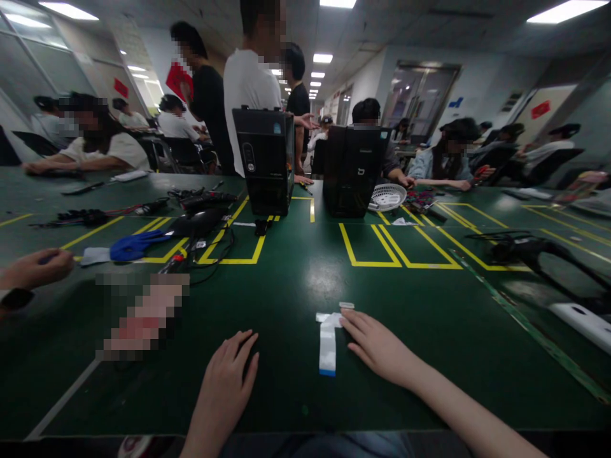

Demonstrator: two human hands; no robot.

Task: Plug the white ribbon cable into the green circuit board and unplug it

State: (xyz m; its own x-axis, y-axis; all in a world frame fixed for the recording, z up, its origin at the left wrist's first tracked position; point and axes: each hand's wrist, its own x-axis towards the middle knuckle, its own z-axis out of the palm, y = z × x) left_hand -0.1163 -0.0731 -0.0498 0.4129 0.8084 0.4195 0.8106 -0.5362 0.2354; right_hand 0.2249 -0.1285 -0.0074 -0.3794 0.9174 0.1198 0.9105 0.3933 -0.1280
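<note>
A white flat ribbon cable [328, 346] with a blue end strip lies folded on the green tabletop in front of me. My right hand [379, 346] rests on the table at its upper right, fingers stretched out and their tips at the cable's folded end. Just beyond those fingertips is a small pale, narrow piece [347, 305], too small to name. To the left of the cable, my left hand [229, 369] lies on the table with its fingers apart and nothing in it.
Two black computer towers [263, 162] [356, 170] stand farther back. Yellow tape outlines [377, 264] mark the tabletop [286, 292]. A blue glove [136, 245] and black cables lie left. A white power strip [580, 321] is right. Another person's hand [41, 268] is at the left edge.
</note>
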